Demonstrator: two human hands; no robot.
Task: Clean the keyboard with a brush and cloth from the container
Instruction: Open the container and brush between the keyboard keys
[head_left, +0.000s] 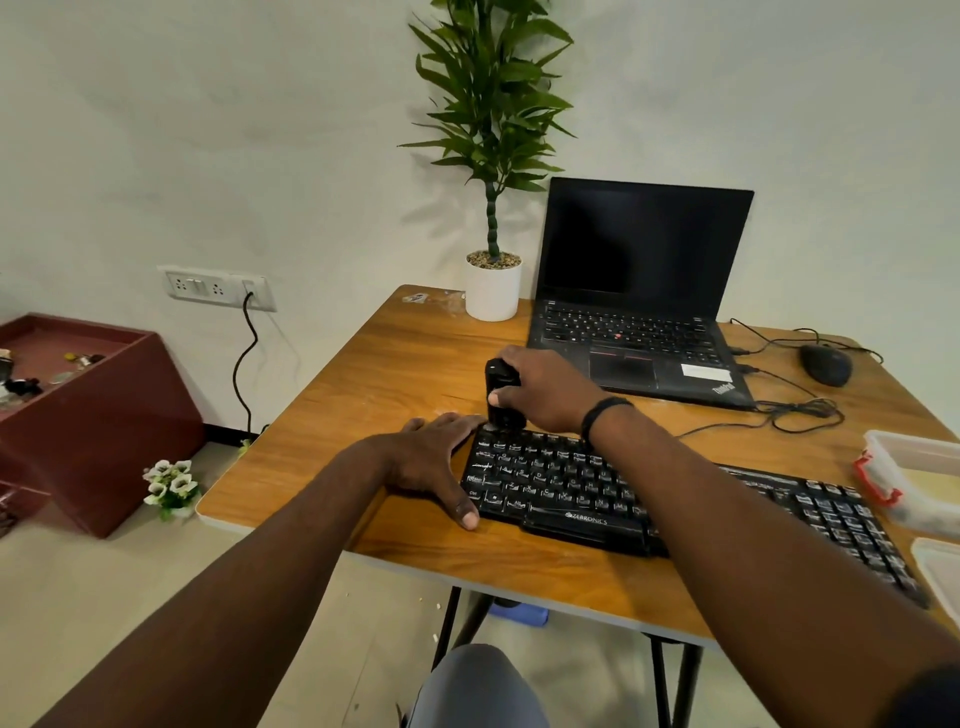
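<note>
My right hand (540, 392) grips the brush (500, 395) on the keyboard's (623, 499) far-left corner while my flat, relaxed left hand (441, 462) steadies it, so pushing hard could skid it toward the container (914, 467).

You look from one head-worn wide-angle camera, forward and down, close over the wooden table (395, 374), facing the wall.

Right hand (540, 392) grips brush (500, 395) upright on keyboard (675, 499) far-left corner. Left hand (434, 460) flat on table (363, 395), just left of grip. Laptop (639, 296) behind-right of grip, plant pot (492, 288) behind. Mouse (825, 364), container (914, 473) far right.
</note>
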